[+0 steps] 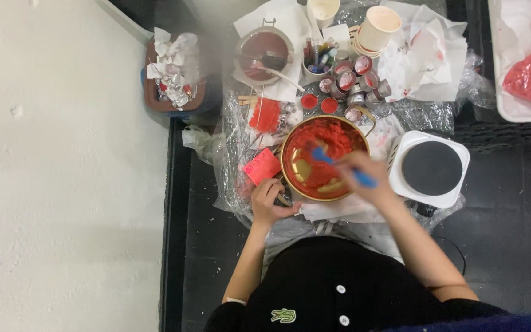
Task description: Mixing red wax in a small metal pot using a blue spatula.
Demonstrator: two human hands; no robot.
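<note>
The right hand [364, 169] grips a blue spatula [339, 165] in the brass pot [290, 166], its red mass [327, 138] half-stirred, while the left hand [268, 201] clasps the pot's handle.

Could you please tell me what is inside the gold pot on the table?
The gold pot holds red paste and a blue spatula; the right hand covers part of it.
</note>
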